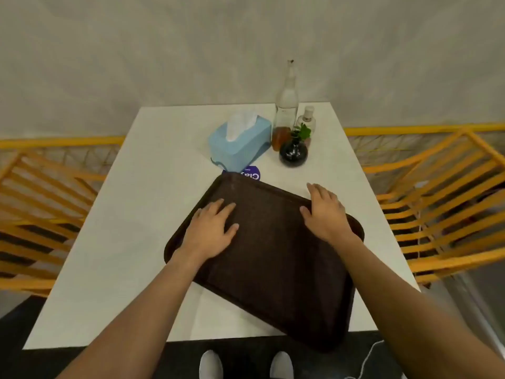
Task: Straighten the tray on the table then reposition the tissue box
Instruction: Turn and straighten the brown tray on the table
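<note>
Head view. White tabletop (pixel 114 242) fills centre of frame, narrowing toward the wall.

Tray (pixel 273 263): dark brown, empty, lying skewed, long sides running from upper left to lower right. Its lower right corner overhangs the near tabletop edge.

Left hand (pixel 210 228): flat on the tray's left part, palm down, fingers (pixel 226 207) spread and extended, gripping nothing.

Right hand (pixel 325 212): palm down over the tray's upper right rim, fingers loosely spread, tips reaching past the rim toward the tabletop; not closed on anything. Whether it presses the rim, cannot tell.

Tissue box (pixel 240 144): pale blue, above the tray in upper centre, turned at an angle, white tissue sticking up. A purple round sticker (pixel 252 172) shows between box and tray.

Just right of the box: tall clear bottle (pixel 287 105), small bottle (pixel 307 120), dark round vase (pixel 293 153) with green sprig.

Orange slatted chairs (pixel 437 192) at both frame edges. Two pale shoes (pixel 210 365) at bottom centre.
</note>
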{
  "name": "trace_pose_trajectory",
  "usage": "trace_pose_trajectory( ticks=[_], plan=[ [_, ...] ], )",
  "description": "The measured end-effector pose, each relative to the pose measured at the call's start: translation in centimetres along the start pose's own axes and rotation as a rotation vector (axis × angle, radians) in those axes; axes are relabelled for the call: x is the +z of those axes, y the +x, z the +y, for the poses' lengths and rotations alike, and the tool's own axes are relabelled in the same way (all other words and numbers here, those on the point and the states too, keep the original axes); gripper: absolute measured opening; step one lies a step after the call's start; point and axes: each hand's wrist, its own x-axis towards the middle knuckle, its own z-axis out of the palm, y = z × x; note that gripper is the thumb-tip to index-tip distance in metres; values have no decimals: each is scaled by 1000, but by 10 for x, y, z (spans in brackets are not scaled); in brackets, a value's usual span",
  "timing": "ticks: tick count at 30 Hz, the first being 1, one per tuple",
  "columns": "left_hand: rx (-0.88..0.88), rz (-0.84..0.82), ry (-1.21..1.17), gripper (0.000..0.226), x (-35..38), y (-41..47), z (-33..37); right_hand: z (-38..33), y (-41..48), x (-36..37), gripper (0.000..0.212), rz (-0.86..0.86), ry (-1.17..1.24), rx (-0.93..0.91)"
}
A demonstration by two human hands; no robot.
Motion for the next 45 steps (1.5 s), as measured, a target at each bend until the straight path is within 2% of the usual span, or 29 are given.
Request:
trace_pose_trajectory(
  ticks=[3,5,10,13,16,20,24,26,31,35,38,41,45],
  plan=[
    [-30,-181,65,71,15,-7,-2,14,-1,11,51,-52,-95,42],
    [-73,-219,49,72,22,-15,-1,20,0,18,43,-43,-70,31],
    [-165,-200,111,71,15,-31,4,14,9,27,36,1,33,-82],
    [-206,-131,136,62,4,-30,5,-1,15,33,35,-12,52,-165],
    [-133,-7,98,52,-4,-18,2,-20,22,39,35,-16,37,-250],
    [-19,96,53,51,-5,4,-9,-58,26,50,35,-54,57,-370],
    [-4,-14,107,47,-3,21,-33,-100,26,63,39,-103,76,-446],
    [-8,-52,118,39,-2,21,-47,-113,19,65,41,-68,102,-407],
    [-34,6,133,33,-3,26,-78,-120,-14,63,48,101,59,-252],
    [-68,26,115,34,-8,33,-103,-116,-35,61,62,141,-27,110],
    [-68,36,96,34,-11,35,-121,-116,-45,65,56,135,-47,294],
    [-71,38,80,34,-14,33,-138,-120,-46,73,41,92,19,276],
    [-80,80,92,32,-15,24,-160,-130,-32,74,39,74,101,161]
  ],
)
